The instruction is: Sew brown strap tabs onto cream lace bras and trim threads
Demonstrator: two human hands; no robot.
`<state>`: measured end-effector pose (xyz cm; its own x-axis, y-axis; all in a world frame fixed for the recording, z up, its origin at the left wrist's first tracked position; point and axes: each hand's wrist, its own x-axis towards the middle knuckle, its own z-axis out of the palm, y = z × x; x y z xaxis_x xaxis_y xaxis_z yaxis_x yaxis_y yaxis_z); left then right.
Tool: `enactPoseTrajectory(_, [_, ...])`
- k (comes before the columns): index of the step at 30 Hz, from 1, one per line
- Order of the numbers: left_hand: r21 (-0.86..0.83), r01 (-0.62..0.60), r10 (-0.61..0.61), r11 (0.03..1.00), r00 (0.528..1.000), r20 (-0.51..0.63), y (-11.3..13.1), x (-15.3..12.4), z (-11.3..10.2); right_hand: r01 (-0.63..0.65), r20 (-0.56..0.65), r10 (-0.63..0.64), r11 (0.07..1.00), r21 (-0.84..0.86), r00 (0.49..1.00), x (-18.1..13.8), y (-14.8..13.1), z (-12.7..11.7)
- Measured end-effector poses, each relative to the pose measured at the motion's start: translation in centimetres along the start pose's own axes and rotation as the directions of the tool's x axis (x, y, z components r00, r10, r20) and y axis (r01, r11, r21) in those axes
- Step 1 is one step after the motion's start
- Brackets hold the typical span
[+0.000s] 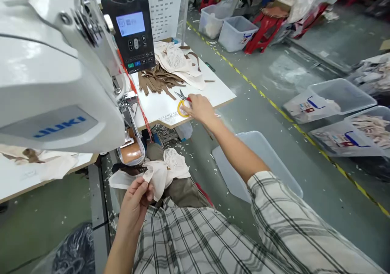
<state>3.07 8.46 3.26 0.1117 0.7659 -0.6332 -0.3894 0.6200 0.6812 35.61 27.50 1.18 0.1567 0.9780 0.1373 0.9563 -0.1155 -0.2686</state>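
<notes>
Work looks partway: the left hand (136, 198) pinches white fabric (160, 174), the right hand (201, 109) meets the scissors (182, 96), grip unclear, and brown strips (158, 79) farther left seem unused.

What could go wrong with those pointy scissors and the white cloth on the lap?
The scissors have pointed metal blades close to the right hand, so a careless move might nick a finger.

The tips point toward the brown strips, so a strip could get snagged if the scissors slide.

The white cloth is bunched over the lap and the left hand pinches just one part, so it might slip onto the littered floor.
</notes>
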Motion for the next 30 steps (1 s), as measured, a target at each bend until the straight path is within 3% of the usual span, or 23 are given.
enactPoseTrajectory(3, [0.004,-0.044,0.044,0.999,0.998,-0.042,0.2,-0.6,0.5,0.000,0.200,0.030,0.989,-0.151,0.979,1.3,-0.7,-0.2])
enactPoseTrajectory(9, [-0.080,-0.123,0.116,0.989,0.990,-0.085,-0.2,-0.8,0.2,-0.093,0.152,0.126,0.975,-0.203,0.980,-1.2,0.6,-0.6])
enactPoseTrajectory(12, [-0.081,-0.163,0.156,0.983,0.984,-0.086,-0.7,-0.8,-0.4,-0.138,0.048,0.140,0.990,-0.041,0.989,-4.8,2.2,-1.5])
enactPoseTrajectory(15, [-0.040,-0.208,0.204,0.977,0.975,-0.091,-1.1,-0.9,-0.7,-0.177,0.009,0.182,0.946,0.271,0.983,-10.4,2.9,-2.7])
enactPoseTrajectory(16, [-0.028,-0.217,0.213,0.976,0.973,-0.091,-1.1,-0.9,-0.7,-0.155,0.017,0.161,0.914,0.376,0.987,-12.6,2.7,-3.1])
enactPoseTrajectory(18, [-0.019,-0.227,0.225,0.974,0.970,-0.092,-1.0,-0.9,-0.5,0.007,0.100,-0.075,0.833,0.554,0.992,-16.9,1.5,-3.6])
enactPoseTrajectory(20, [-0.016,-0.235,0.232,0.972,0.968,-0.097,-0.9,-0.9,-0.1,0.196,0.141,-0.345,0.774,0.601,0.928,-20.5,-0.5,-3.9])
enactPoseTrajectory(22, [-0.014,-0.238,0.236,0.971,0.966,-0.102,-0.8,-0.9,0.3,0.322,0.140,-0.487,0.739,0.592,0.862,-22.7,-2.9,-3.9])
enactPoseTrajectory(26, [0.009,-0.266,0.265,0.964,0.958,-0.106,-1.0,-1.0,0.7,0.406,0.090,-0.538,0.724,0.557,0.838,-23.4,-6.3,-3.1])
enactPoseTrajectory(30, [0.094,-0.327,0.333,0.940,0.941,-0.065,-1.4,-1.2,0.4,0.436,0.058,-0.555,0.710,0.553,0.830,-22.3,-7.3,-2.5])
